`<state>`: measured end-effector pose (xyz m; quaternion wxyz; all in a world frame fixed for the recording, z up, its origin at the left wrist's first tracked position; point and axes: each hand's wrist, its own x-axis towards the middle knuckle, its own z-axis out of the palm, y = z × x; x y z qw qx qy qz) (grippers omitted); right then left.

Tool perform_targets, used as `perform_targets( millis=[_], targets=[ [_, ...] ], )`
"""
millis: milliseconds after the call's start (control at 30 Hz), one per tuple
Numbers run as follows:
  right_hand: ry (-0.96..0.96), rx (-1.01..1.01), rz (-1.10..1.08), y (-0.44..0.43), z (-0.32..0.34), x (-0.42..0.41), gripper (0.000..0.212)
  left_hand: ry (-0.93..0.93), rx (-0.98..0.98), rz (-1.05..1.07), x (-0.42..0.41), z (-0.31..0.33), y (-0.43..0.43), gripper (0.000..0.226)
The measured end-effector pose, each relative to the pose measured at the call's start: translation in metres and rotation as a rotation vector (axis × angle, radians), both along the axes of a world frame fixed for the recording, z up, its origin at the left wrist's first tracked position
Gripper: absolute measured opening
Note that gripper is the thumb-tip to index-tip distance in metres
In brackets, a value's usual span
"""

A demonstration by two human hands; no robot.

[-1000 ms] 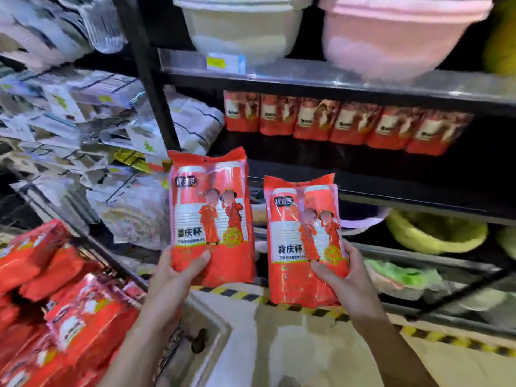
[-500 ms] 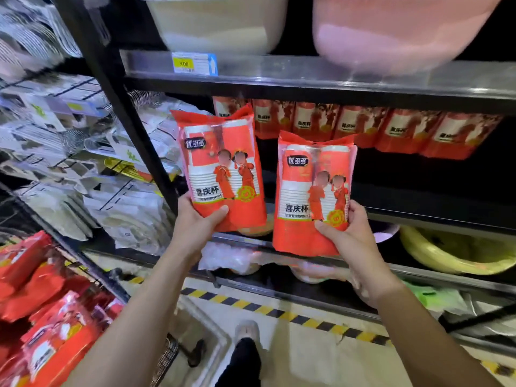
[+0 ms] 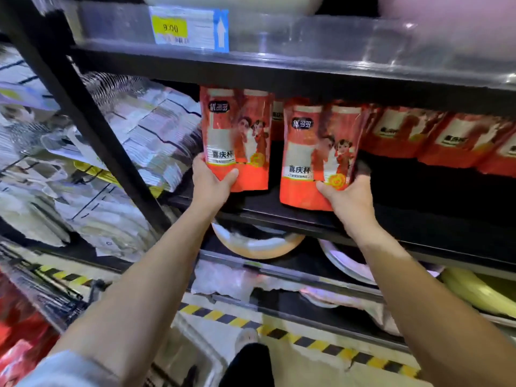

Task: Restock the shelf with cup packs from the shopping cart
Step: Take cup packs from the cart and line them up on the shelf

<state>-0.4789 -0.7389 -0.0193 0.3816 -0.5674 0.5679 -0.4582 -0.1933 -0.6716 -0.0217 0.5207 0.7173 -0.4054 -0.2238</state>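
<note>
My left hand (image 3: 210, 182) grips the bottom of a red cup pack (image 3: 236, 135), held upright inside the dark shelf (image 3: 418, 219) at its left end. Beside it, my right hand (image 3: 349, 196) holds a second red cup pack (image 3: 315, 155) by its lower right corner, its base at the shelf's front edge. More red cup packs (image 3: 435, 138) stand in a row at the back of the same shelf, to the right. The shopping cart (image 3: 42, 300) sits at the lower left, with red packs (image 3: 19, 331) inside it.
A black upright post (image 3: 92, 121) borders the shelf on the left, with clear-wrapped goods (image 3: 156, 129) beyond it. The shelf above carries a price tag (image 3: 190, 29). Bowls (image 3: 257, 244) hang under the shelf. Yellow-black floor tape (image 3: 307, 342) and my shoe (image 3: 247, 337) are below.
Both hands have risen and pushed forward, carrying the two packs from in front of the shelf into it. The view has moved closer to the shelf.
</note>
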Motion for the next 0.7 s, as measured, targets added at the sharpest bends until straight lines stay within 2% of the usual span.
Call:
perform_targets(
  millis=[67,233,333,433,500,633,700],
  targets=[
    [0.008,-0.037,0.001,-0.015,-0.008,0.011,0.072,-0.027,0.024,0.011,0.009,-0.010,-0.020,0.084],
    [-0.014,-0.073,0.007,-0.046,-0.015,0.036,0.092,-0.070,0.017,0.013,0.028,-0.018,-0.063,0.067],
    [-0.010,-0.086,0.030,-0.064,-0.016,0.049,0.090,-0.159,0.057,0.027,0.040,-0.017,-0.085,0.072],
    [0.015,-0.104,0.041,-0.081,-0.018,0.060,0.091,-0.330,0.151,0.096,0.050,-0.012,-0.098,0.082],
    [0.027,-0.111,0.041,-0.091,-0.019,0.067,0.091,-0.396,0.144,0.103,0.055,-0.009,-0.104,0.085],
    [0.039,-0.136,0.032,-0.108,-0.023,0.080,0.078,-0.406,0.128,0.098,0.063,-0.006,-0.115,0.083],
    [0.053,-0.155,0.030,-0.114,-0.024,0.087,0.080,-0.394,0.134,0.111,0.067,-0.006,-0.121,0.078]
  ],
)
